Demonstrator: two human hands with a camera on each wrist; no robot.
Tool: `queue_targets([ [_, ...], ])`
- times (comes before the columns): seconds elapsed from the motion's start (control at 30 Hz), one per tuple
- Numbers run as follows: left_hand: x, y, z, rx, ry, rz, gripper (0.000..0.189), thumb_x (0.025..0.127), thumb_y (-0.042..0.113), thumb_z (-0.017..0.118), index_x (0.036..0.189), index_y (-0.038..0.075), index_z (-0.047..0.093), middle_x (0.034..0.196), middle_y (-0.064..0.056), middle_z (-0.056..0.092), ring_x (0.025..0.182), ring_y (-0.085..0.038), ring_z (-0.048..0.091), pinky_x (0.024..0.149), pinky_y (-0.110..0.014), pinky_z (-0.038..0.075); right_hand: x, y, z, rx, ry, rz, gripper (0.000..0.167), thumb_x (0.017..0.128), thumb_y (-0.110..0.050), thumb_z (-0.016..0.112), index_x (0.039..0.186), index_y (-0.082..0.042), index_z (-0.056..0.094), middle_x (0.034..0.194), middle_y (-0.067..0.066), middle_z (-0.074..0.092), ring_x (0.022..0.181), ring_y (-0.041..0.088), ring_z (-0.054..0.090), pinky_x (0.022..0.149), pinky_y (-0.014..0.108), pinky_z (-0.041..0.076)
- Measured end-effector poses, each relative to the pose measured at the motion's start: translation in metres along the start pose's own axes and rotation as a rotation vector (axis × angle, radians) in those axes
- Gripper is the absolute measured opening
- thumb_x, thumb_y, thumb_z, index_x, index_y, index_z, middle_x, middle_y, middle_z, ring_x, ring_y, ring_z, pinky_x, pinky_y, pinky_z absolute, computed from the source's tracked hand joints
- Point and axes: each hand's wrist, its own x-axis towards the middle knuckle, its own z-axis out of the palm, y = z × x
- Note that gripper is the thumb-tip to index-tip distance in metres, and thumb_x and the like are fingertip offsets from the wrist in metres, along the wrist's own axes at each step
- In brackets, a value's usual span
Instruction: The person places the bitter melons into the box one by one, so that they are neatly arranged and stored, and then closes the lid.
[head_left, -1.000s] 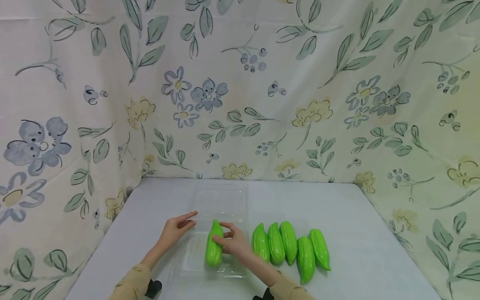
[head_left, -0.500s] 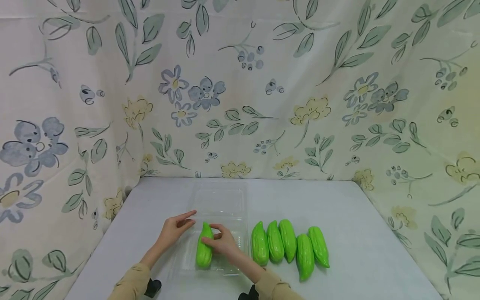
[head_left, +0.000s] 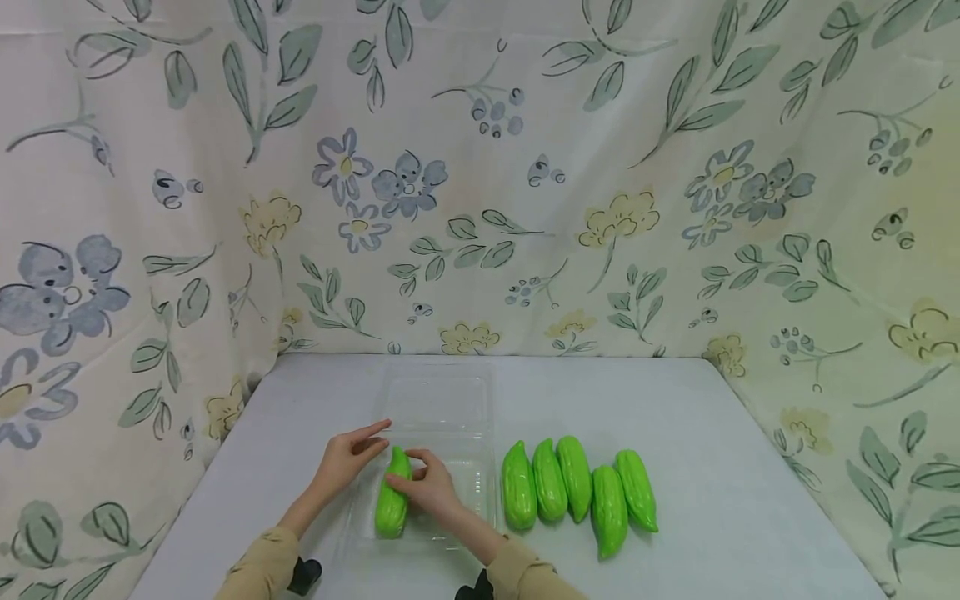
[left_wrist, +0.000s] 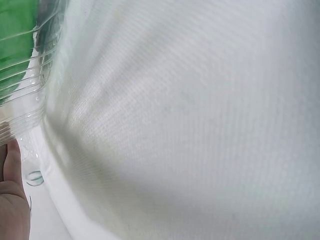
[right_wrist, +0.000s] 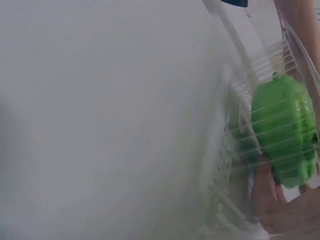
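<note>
My right hand point(head_left: 431, 487) grips a glossy, ridged green gourd point(head_left: 392, 496), much like a bitter melon, between thumb and fingers. The gourd stands lengthwise over the left side of a clear plastic clamshell box point(head_left: 480, 500), pointed end away from me. Its lid point(head_left: 438, 396) lies folded back at the far side. In the right wrist view the gourd point(right_wrist: 282, 125) shows through the ribbed wall. My left hand point(head_left: 341, 462) is at the box's left edge near the hinge, fingers fairly straight. The left wrist view shows its fingers point(left_wrist: 14, 165) right at the ribbed plastic wall.
Several more green gourds point(head_left: 551, 483) lie in a row right of the box, on a white-covered table point(head_left: 712, 467). A floral curtain point(head_left: 480, 183) hangs behind and along both sides. Dark wrist-worn devices point(head_left: 305, 575) sit by the sleeves.
My right hand has carried the gourd leftward, from the middle of the box to its left side. The left hand stays at the box's edge, and the other gourds keep their places.
</note>
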Motion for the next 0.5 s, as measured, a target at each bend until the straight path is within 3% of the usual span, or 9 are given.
queue_targets([
  [0.17,-0.003,0.019,-0.004,0.003,-0.007,-0.029,0.036,0.089,0.002,0.063,0.124,-0.001,0.061,0.123,-0.020,0.062,0.102,-0.035,0.066,0.081,-0.024,0.056,0.001,-0.002,0.007,-0.039,0.030,-0.017,0.056,0.081,-0.028,0.075,0.127,-0.005,0.054,0.086,0.005,0.061,0.069,0.008,0.053,0.055,0.020,0.044],
  [0.5,-0.002,0.023,-0.005,0.011,-0.009,-0.054,0.036,0.090,0.003,0.063,0.125,-0.002,0.060,0.124,-0.019,0.063,0.102,-0.033,0.067,0.082,-0.028,0.056,0.001,-0.005,0.012,-0.086,0.029,-0.051,0.057,0.082,-0.028,0.075,0.128,-0.003,0.053,0.081,0.004,0.058,0.066,0.008,0.050,0.052,0.020,0.044],
])
